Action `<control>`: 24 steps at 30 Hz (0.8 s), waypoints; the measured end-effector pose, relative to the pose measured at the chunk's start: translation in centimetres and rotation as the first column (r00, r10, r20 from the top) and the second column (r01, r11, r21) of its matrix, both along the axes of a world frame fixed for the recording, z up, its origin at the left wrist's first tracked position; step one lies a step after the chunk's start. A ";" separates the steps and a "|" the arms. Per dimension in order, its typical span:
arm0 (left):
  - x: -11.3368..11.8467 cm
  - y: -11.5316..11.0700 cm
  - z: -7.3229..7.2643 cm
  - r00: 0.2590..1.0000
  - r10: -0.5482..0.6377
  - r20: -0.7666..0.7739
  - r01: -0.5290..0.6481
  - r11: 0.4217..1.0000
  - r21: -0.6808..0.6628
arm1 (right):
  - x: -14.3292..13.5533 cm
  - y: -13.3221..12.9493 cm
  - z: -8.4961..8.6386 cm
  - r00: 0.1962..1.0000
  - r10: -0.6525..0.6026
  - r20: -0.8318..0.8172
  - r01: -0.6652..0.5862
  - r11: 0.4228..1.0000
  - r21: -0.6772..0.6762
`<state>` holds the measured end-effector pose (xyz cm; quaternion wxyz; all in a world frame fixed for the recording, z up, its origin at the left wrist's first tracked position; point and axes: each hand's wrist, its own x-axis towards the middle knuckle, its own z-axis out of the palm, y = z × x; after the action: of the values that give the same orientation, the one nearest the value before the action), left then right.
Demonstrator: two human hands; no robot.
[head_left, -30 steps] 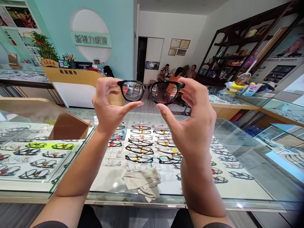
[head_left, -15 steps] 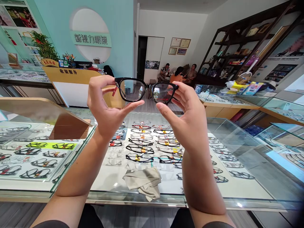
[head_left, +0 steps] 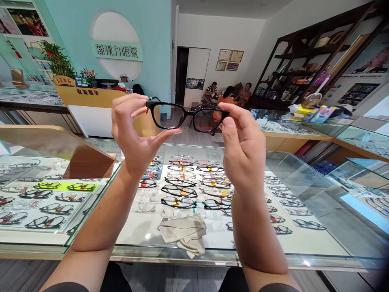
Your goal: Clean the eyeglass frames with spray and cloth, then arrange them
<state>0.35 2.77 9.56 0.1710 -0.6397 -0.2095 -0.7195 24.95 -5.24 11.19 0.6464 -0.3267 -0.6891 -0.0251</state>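
Note:
A pair of black-framed eyeglasses (head_left: 189, 114) is held up in front of me over the glass counter, its lenses roughly upright. Small red lettering shows low on the right lens. My left hand (head_left: 130, 132) grips the left end of the frame with its fingers, while its thumb stretches below the left lens. At the other end, my right hand (head_left: 245, 152) pinches the right corner between thumb and forefinger. Part of a dark temple arm shows behind the top of the right rim. On the counter below lies a crumpled beige cleaning cloth (head_left: 184, 231).
Several rows of eyeglasses (head_left: 179, 190) lie inside the glass display case (head_left: 212, 253). A mirror-like tilted panel on a brown stand (head_left: 89, 162) is at the left. Further glass counters stand right. Several people (head_left: 227, 95) sit at the back near dark shelves (head_left: 291, 61).
My right thumb has moved from beneath the right lens to the frame's right corner. The eyeglasses have turned slightly, and a temple arm now shows behind the right rim. The cloth has stayed put.

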 end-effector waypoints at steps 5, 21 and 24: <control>0.0 0.2 -0.1 0.998 -0.050 -0.027 0.051 0.998 0.038 | -0.1 -0.1 0.1 0.999 -0.024 -0.044 0.026 0.999 0.032; -0.4 2.5 -0.3 0.983 -0.168 -0.071 0.172 0.983 0.058 | -0.8 -2.2 0.9 0.970 0.231 -0.072 -0.236 0.970 -0.063; -0.3 2.3 -0.4 0.990 -0.090 -0.106 0.093 0.996 0.018 | -0.8 -2.2 1.0 0.967 0.245 -0.069 -0.250 0.965 -0.084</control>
<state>0.00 5.05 9.20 0.1559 -0.6836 -0.1624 -0.6942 24.14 -7.44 12.18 0.6483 -0.2683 -0.7059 0.0971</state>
